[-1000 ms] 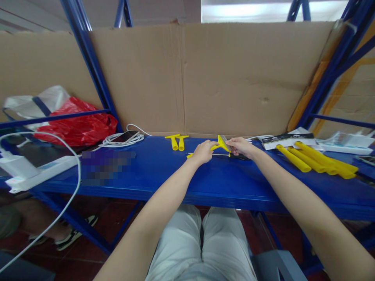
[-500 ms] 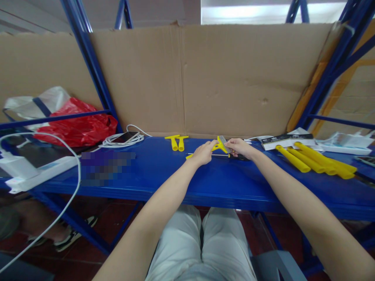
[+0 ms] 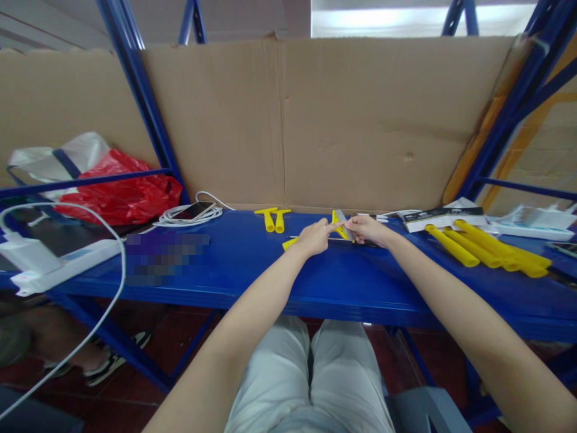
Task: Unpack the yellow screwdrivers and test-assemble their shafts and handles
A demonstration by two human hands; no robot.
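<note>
My left hand (image 3: 316, 237) is closed around the handle of a yellow scraper (image 3: 289, 243), whose end pokes out behind the wrist side. Its index finger reaches forward to the wide yellow head. My right hand (image 3: 366, 230) pinches a flat grey metal blade (image 3: 347, 227) against that head, with the fingertips of both hands nearly meeting. Whether the blade is seated in the head cannot be made out. Beneath the hands lies a screwdriver (image 3: 342, 240), its thin shaft showing and its dark handle mostly covered by my right hand.
Two yellow T-shaped pieces (image 3: 274, 220) lie at the back. Right are several yellow tubular handles (image 3: 473, 248) beside a black-and-white box (image 3: 444, 218). A phone with coiled white cable (image 3: 192, 215), red bag (image 3: 124, 189) and power strip (image 3: 67, 264) are left. Cardboard (image 3: 342, 120) walls the back.
My left index finger has stretched forward onto the scraper's head by the blade. The scraper has turned slightly, and more of its handle end shows behind the left hand.
</note>
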